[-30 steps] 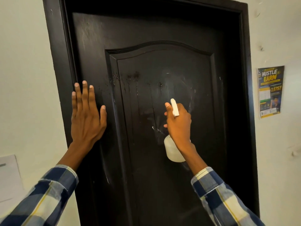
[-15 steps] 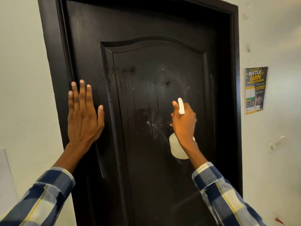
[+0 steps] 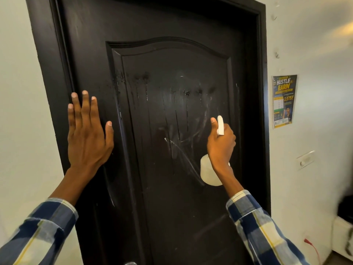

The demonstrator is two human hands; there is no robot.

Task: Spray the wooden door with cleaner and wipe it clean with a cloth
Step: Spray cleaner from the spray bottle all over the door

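Our left hand (image 3: pixel 87 134) lies flat, fingers straight, against the wet black door (image 3: pixel 172 197), while our right hand (image 3: pixel 221 144) grips the white spray bottle (image 3: pixel 209 174)

a glossy black panelled wooden door (image 3: pixel 172 207), white plastic spray bottle (image 3: pixel 209 174) at four o'clock, blue-white-yellow checked sleeves (image 3: pixel 256 224), yellow-and-navy poster (image 3: pixel 284 101) at three o'clock.

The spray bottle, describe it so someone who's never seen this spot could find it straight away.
Start at the big black door filling the middle of the view. Over its raised centre panel, the right hand grips a white spray bottle. It is the only white thing in front of the dark, dripping wood, its round body showing below the wrist.
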